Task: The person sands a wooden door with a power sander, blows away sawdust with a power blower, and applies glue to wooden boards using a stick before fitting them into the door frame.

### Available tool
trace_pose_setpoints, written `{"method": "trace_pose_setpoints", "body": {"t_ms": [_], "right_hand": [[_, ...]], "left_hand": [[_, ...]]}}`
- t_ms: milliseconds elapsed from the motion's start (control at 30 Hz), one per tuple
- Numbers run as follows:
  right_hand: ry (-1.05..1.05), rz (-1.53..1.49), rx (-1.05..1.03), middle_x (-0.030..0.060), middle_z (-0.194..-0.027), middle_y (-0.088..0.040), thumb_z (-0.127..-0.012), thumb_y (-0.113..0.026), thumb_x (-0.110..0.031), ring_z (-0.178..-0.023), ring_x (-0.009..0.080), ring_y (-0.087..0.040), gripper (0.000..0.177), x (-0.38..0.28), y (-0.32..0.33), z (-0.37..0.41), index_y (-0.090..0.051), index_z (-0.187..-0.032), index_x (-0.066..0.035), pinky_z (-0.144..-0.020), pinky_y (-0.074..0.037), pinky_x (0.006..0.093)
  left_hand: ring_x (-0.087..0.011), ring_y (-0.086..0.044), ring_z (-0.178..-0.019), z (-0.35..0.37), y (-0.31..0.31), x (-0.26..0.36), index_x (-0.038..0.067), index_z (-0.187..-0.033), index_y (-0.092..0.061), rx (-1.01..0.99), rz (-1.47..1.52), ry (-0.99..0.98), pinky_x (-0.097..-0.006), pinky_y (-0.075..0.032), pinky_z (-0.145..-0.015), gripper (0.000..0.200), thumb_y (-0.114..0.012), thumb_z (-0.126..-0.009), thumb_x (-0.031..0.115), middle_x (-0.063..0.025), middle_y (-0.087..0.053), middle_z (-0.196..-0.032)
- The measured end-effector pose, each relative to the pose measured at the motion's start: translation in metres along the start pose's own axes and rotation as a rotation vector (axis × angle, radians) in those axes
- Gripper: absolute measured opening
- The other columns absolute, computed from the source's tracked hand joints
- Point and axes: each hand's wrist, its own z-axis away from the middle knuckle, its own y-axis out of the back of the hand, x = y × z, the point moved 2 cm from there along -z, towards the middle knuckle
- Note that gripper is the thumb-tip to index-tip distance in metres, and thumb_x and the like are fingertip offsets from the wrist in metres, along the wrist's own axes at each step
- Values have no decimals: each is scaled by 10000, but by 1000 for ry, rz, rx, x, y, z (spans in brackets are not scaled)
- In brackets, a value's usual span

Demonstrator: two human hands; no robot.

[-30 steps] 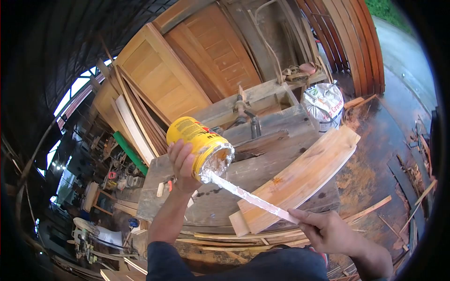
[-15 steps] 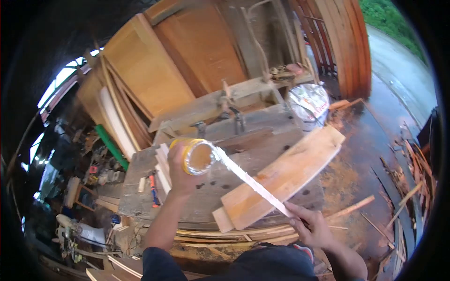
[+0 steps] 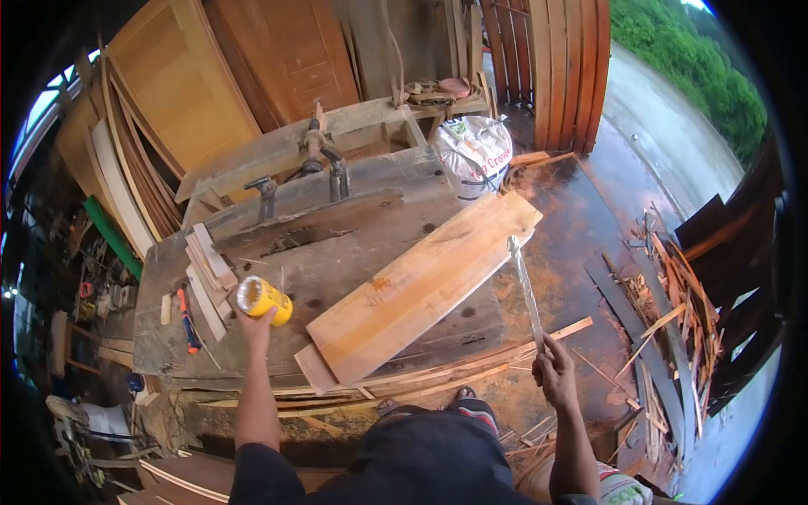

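Note:
My left hand (image 3: 256,326) is closed around a yellow can (image 3: 271,304) with a whitish, smeared rim, held tilted over the left part of the workbench (image 3: 396,316). In my right hand (image 3: 555,372) is the lower end of a thin stick (image 3: 528,295), its tip coated in pale, glossy stuff. The stick points upward, beyond the bench's right edge. Between my hands a wide wooden board (image 3: 421,286) lies slantwise on the bench, with a smaller wood piece (image 3: 315,367) at its near end.
Wood strips (image 3: 206,273) and an orange-and-blue tool (image 3: 187,321) lie at the bench's left. Clamps (image 3: 337,172) stand at its back, near a white sack (image 3: 474,156). Doors (image 3: 181,76) lean behind. Scrap wood (image 3: 673,328) is heaped on the right.
The can and the stick tip were close together; now they are far apart, the can to the left and the stick to the right and more upright. The view has shifted too.

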Motion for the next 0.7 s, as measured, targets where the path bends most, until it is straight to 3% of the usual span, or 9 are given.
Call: {"method": "trace_pose_setpoints", "body": {"t_ms": [33, 133, 267, 367, 433, 533, 700], "right_hand": [[16, 22, 23, 23, -805, -625, -1043, -505, -58, -615, 58, -499, 328, 6, 6, -3, -550, -1367, -30, -564, -415, 228], [25, 49, 115, 24, -816, -627, -1050, -502, -69, -605, 47, -477, 322, 16, 22, -9, -553, -1367, -48, -539, -374, 216], [-69, 17, 187, 36, -788, -644, -1040, -519, -75, -549, 52, -492, 372, 30, 52, -26, -524, -1411, -59, -495, -385, 207], [-100, 69, 197, -8, -784, -618, -1044, -524, -70, -620, 38, -475, 401, 13, 57, -37, -571, -1438, -122, -553, -392, 207], [-77, 50, 160, 6, -788, -630, -1038, -523, -44, -626, 54, -504, 407, 21, 66, -48, -566, -1437, -111, -569, -424, 220], [-50, 32, 147, 16, -798, -641, -1040, -523, -46, -624, 59, -510, 403, 30, 73, -53, -563, -1437, -102, -571, -432, 223], [-73, 70, 199, 25, -808, -640, -1043, -507, -62, -584, 59, -492, 431, 20, 79, -39, -525, -1474, -77, -542, -408, 222]], "left_hand": [[-268, -541, -1293, -4, 4, -10, -8, -1445, -410, -8, 62, -10, -393, -432, -1109, 852, -879, -737, 65, -163, -526, -1418], [-315, -452, -1391, 20, 11, -27, -8, -1483, -388, 406, -540, -31, -435, -339, -1182, 860, -855, -770, 108, -195, -473, -1489], [-353, -409, -1421, 117, -129, 62, -12, -1453, -445, -70, -483, -118, -450, -290, -1205, 794, -840, -793, 184, -222, -458, -1506], [-382, -478, -1349, 145, -229, 85, -24, -1377, -523, -387, -597, -309, -460, -372, -1141, 706, -837, -804, 245, -232, -515, -1432], [-395, -532, -1271, 135, -284, 87, -27, -1322, -557, -421, -496, -320, -480, -420, -1082, 655, -839, -804, 259, -226, -570, -1357], [-395, -557, -1240, 108, -346, 69, -24, -1278, -589, -471, -407, -176, -495, -440, -1052, 609, -820, -821, 305, -221, -595, -1328], [-386, -543, -1269, 65, -408, 50, -10, -1343, -547, -544, -640, -291, -520, -404, -1084, 688, -770, -849, 414, -221, -590, -1352]]}}
